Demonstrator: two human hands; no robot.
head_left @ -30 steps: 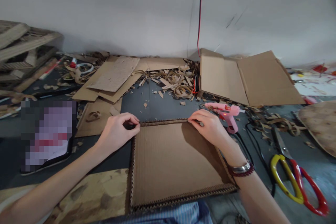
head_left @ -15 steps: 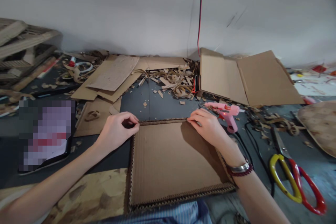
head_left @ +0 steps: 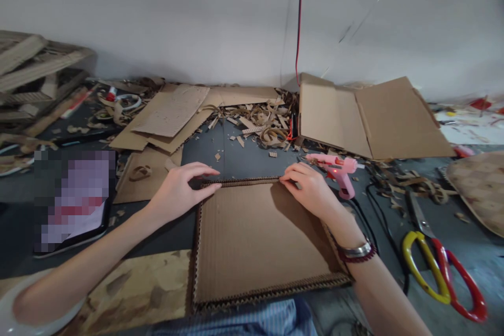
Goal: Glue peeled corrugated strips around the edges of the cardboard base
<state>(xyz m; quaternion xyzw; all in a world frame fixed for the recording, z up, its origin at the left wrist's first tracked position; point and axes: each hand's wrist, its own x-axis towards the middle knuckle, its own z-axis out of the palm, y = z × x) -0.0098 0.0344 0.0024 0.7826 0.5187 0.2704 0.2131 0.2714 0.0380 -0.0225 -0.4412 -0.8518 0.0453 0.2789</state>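
Observation:
In front of me lies a flat square cardboard panel (head_left: 260, 241) with raised corrugated strips along its edges. My right hand (head_left: 307, 186) pinches the corrugated cardboard strip (head_left: 252, 182) on the far edge, close to the far right corner. At the far left corner my left hand (head_left: 185, 189) has its thumb and fingers apart, straddling that same strip. Just beyond my right hand rests a pink hot glue gun (head_left: 338, 165) with a small red light showing. My right hand partly covers the panel's far right corner.
Scissors (head_left: 429, 252) with yellow and red handles lie at right, beside black cables. A phone (head_left: 74, 205) is at left. Cardboard sheets (head_left: 173, 110), curled scraps (head_left: 271, 134) and a folded cardboard piece (head_left: 401, 121) line the wall. Patterned material (head_left: 142, 289) lies front left.
My left hand has parted its thumb and fingers and shifted a little right along the far edge. My right hand keeps its pinch in the same place.

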